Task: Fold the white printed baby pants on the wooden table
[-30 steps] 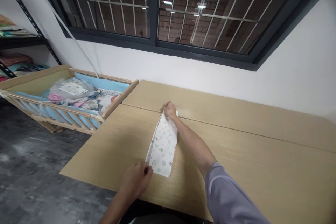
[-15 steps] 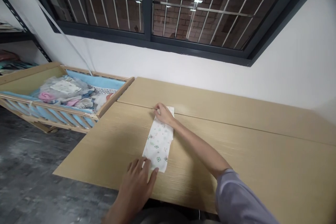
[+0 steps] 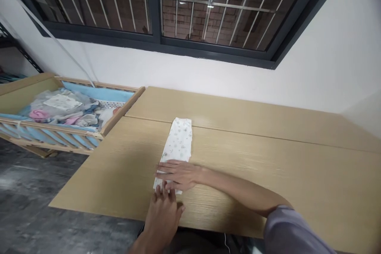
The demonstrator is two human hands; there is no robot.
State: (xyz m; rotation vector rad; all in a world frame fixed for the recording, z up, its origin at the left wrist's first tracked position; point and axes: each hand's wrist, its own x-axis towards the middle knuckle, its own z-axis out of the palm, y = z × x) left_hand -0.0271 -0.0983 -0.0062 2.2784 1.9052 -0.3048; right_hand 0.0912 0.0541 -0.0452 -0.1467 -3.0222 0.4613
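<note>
Right hand [image 3: 180, 174] has slid down to the folded printed cloth's [image 3: 179, 139] near end

It lies flat, fingers extended; the left hand [image 3: 162, 210], loosely spread, meets the near edge. The cloth stretches lengthwise on the wooden table [image 3: 253, 158]. At the table's left, a blue-lined wooden crib [image 3: 135, 101] holds jumbled fabrics [image 3: 64, 107].

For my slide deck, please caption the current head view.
Right hand flat across a folded patterned cloth, left hand at its near end, on a wooden table.
</note>
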